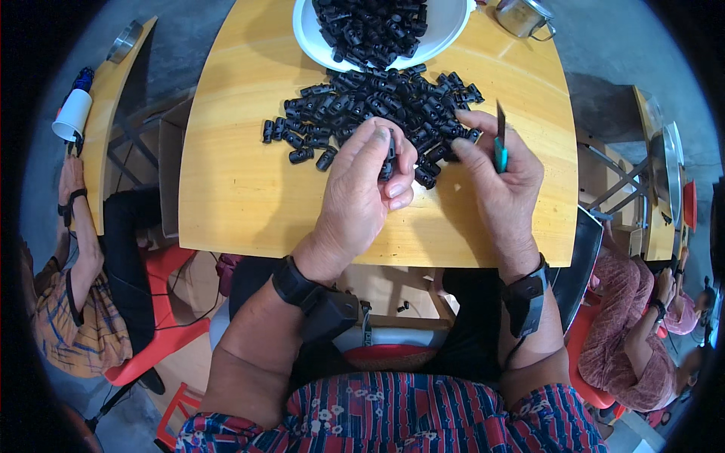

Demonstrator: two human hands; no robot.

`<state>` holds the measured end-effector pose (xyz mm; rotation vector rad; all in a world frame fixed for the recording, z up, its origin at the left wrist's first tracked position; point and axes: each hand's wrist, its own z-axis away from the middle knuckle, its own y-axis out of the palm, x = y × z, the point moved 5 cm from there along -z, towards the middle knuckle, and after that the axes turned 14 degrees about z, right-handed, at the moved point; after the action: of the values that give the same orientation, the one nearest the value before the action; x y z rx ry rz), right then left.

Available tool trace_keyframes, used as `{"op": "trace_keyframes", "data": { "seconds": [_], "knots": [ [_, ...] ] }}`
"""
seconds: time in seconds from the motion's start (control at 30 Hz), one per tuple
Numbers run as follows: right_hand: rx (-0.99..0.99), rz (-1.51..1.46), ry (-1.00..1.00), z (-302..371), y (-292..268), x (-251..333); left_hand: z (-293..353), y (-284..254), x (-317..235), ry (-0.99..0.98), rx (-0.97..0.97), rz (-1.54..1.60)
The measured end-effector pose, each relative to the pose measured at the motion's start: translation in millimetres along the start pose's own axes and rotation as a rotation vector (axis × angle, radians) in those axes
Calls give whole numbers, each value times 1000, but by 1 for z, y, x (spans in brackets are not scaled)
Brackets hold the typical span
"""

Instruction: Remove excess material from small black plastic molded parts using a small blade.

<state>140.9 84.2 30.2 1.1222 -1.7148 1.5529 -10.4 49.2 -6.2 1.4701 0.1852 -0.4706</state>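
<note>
My left hand [361, 181] is closed round a small black plastic cord lock [388, 162], thumb on top and fingers curled beneath. My right hand [504, 177] grips a small knife [500, 155] with a green handle. Its narrow blade points up and away from me, and the thumb and forefinger stretch toward the heap. Just beyond both hands lies a loose pile of similar black cord locks [362, 102]. At the far edge, a white basin [308, 41] holds many more of them, and the pile reaches up to its rim.
The yellow wooden table [249, 219] has its front edge under my wrists. A metal mug [525, 16] stands at the far right. Side tables flank mine. A person [83, 302] sits at the left with a white cup [72, 113] nearby; another person [627, 332] sits at the right.
</note>
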Motion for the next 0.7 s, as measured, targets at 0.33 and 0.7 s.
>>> {"op": "trace_keyframes", "data": {
  "seconds": [0.33, 0.7],
  "knots": [
    [177, 254, -280, 2, 5, -2, 1, -2, -2, 61, -33, -27],
    [278, 473, -291, 8, 13, 6, 1, -3, 0, 91, 19, -19]
  ]
}}
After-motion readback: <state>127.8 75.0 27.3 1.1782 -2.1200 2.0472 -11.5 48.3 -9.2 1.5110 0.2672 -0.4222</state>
